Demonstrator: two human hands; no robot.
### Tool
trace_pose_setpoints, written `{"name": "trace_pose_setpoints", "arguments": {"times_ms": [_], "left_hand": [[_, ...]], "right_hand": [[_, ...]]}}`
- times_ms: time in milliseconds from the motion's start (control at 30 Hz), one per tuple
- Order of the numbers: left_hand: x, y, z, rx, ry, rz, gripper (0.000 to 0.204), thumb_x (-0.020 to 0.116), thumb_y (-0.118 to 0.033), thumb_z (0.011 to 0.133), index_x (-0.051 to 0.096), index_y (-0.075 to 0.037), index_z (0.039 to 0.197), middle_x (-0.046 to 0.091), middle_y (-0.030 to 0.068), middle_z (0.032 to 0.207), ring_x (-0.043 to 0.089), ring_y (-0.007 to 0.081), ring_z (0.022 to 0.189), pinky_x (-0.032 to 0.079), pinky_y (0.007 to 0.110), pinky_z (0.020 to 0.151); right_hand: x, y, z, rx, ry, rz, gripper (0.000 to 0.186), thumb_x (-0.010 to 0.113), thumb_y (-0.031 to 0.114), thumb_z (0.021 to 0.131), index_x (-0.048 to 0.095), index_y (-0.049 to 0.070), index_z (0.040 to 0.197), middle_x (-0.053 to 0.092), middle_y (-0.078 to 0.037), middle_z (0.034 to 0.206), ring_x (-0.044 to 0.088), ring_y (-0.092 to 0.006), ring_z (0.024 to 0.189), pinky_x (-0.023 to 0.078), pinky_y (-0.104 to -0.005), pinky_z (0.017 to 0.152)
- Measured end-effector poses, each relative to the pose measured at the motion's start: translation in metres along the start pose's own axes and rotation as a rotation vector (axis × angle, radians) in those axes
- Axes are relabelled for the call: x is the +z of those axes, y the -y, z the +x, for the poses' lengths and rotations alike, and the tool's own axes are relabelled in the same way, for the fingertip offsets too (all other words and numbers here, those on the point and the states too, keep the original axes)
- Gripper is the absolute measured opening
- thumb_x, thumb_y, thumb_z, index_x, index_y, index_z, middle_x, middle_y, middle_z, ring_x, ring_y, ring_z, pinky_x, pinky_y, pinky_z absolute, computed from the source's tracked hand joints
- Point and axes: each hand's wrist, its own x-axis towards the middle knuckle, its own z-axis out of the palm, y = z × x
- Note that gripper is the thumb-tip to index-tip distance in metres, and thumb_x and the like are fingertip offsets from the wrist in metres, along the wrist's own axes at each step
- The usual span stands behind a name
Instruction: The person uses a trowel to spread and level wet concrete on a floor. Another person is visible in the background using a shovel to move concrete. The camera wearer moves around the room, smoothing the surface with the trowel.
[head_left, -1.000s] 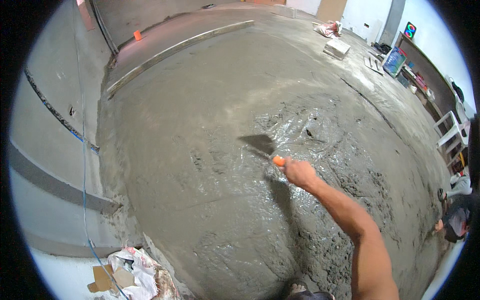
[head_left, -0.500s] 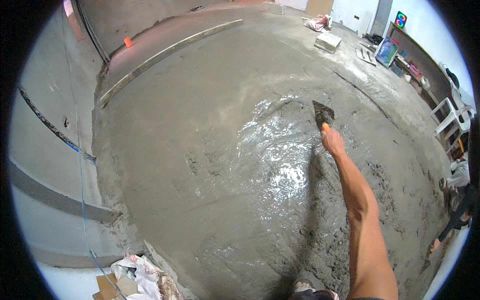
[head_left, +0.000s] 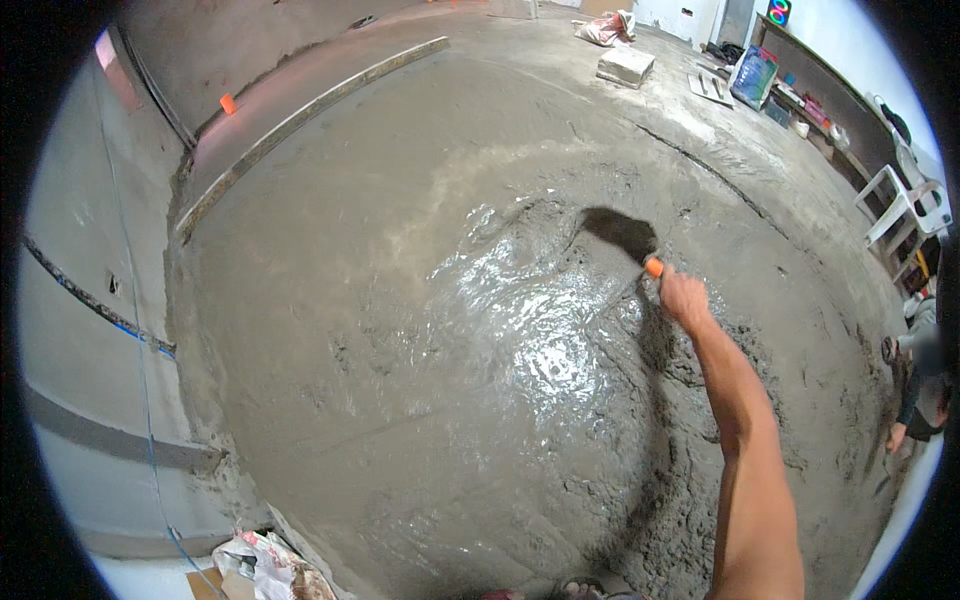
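Note:
My right hand (head_left: 684, 297) is closed round the orange handle of a trowel (head_left: 622, 232), arm stretched out ahead. The dark blade points to the left and lies at or just above the wet cement (head_left: 400, 280); I cannot tell whether it touches. Around the blade the cement is smeared and shiny on the left, rough and lumpy on the right and nearer to me. My left hand is out of view.
A long wooden strip (head_left: 310, 118) lies at the far left. Sacks (head_left: 265, 565) are at the lower left. A concrete block (head_left: 626, 66) and a white plastic chair (head_left: 903, 208) stand farther right. At the right edge, another person's hand (head_left: 895, 437) reaches down.
The trowel blade has swung from pointing up and away to pointing left. My hand has moved slightly right and nearer. The whole view has shifted a little.

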Motion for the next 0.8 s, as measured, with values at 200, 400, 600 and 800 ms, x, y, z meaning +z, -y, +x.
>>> {"name": "trace_pose_setpoints", "arguments": {"times_ms": [200, 400, 600, 800], "left_hand": [[0.001, -0.015, -0.004, -0.001, 0.009, 0.035, 0.054, 0.062, -0.04, 0.08, 0.056, 0.0, 0.116, 0.059, 0.0216, 0.11, 0.053, 0.0415, 0.103, 0.04, 0.047, 0.091], [-0.002, -0.031, 0.003, 0.01, 0.006, 0.049, 0.053, 0.063, -0.04, 0.081, 0.058, 0.0, 0.115, 0.06, 0.0218, 0.108, 0.054, 0.0409, 0.102, 0.041, 0.046, 0.09], [0.007, -0.027, 0.005, 0.035, 0.019, 0.06, 0.055, 0.06, -0.043, 0.083, 0.057, 0.0, 0.116, 0.06, 0.0215, 0.11, 0.054, 0.0395, 0.103, 0.04, 0.046, 0.091], [0.0, -0.01, 0.005, 0.051, 0.075, 0.022, 0.056, 0.058, -0.046, 0.083, 0.056, -0.001, 0.118, 0.059, 0.0212, 0.111, 0.053, 0.0392, 0.104, 0.039, 0.046, 0.092]], "right_hand": [[0.003, -0.04, 0.072, 0.228, -0.22, 0.207, 0.028, 0.046, 0.026, 0.089, 0.057, 0.0, 0.091, 0.065, -0.024, 0.084, 0.065, -0.0398, 0.077, 0.051, -0.0493, 0.067], [-0.014, 0.008, -0.015, -0.226, -0.045, 0.246, 0.023, 0.051, 0.024, 0.088, 0.048, 0.005, 0.1, 0.06, -0.021, 0.083, 0.06, -0.0395, 0.067, 0.048, -0.0493, 0.057], [-0.01, 0.011, -0.052, -0.456, 0.183, -0.021, 0.026, 0.046, 0.022, 0.089, 0.045, 0.005, 0.108, 0.06, -0.018, 0.087, 0.064, -0.0362, 0.069, 0.051, -0.0457, 0.057], [0.006, -0.054, -0.014, 0.044, 0.107, 0.063, 0.031, 0.047, 0.032, 0.09, 0.05, 0.005, 0.104, 0.063, -0.024, 0.085, 0.062, -0.0425, 0.079, 0.05, -0.0511, 0.063]]}}
